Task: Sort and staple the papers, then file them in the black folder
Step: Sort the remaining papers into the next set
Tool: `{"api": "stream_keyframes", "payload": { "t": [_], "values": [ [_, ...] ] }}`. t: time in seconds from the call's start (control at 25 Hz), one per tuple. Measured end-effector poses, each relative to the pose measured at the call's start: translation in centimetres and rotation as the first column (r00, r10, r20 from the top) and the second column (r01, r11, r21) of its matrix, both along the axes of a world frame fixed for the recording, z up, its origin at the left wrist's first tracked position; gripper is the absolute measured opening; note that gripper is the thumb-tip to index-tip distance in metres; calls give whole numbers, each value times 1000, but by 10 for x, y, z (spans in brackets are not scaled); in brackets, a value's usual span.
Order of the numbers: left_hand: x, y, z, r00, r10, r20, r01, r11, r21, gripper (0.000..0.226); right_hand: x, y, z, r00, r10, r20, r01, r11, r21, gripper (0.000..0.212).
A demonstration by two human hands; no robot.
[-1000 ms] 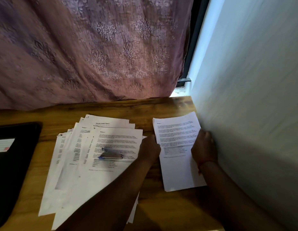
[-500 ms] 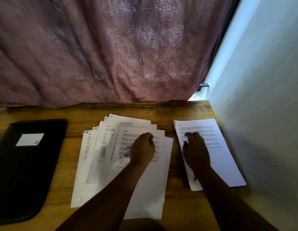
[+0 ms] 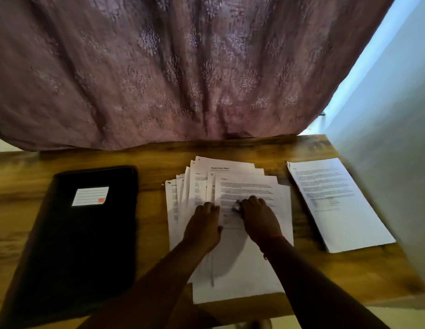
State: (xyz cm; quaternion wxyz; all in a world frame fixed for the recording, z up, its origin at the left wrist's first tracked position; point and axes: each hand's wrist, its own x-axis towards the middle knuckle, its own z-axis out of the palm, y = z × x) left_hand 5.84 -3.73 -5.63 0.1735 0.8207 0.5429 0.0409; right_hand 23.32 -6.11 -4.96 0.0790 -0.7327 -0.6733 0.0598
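Resting on the fanned pile of papers (image 3: 240, 184) mid-desk (image 3: 21, 176): left hand (image 3: 203, 227), fingers flat and relaxed; right hand (image 3: 260, 218) beside it, fingers over a small blue object — grip unclear. Sorted stack (image 3: 337, 205) lies well apart at right; black folder (image 3: 83, 233) closed at left.

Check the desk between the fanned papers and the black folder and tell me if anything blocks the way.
Nothing visible does. Only bare wood of the desk lies between the fanned papers and the closed black folder. The cover would need opening before filing.
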Motion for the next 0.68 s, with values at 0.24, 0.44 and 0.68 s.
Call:
{"api": "stream_keyframes", "payload": {
  "t": [0.24,0.44,0.68],
  "values": [
    [-3,-2,-8,991,-90,-95,95,994,56,56,66,-45,-9,811,-559,-174,577,813,76,33],
    [0,-6,-9,991,-69,-117,82,990,111,55,89,-49,2,765,-628,-139,633,774,-9,37],
    [-7,-11,-8,987,86,-137,-73,992,99,58,55,-35,9,951,-304,-48,304,953,-8,36]
  ]
}}
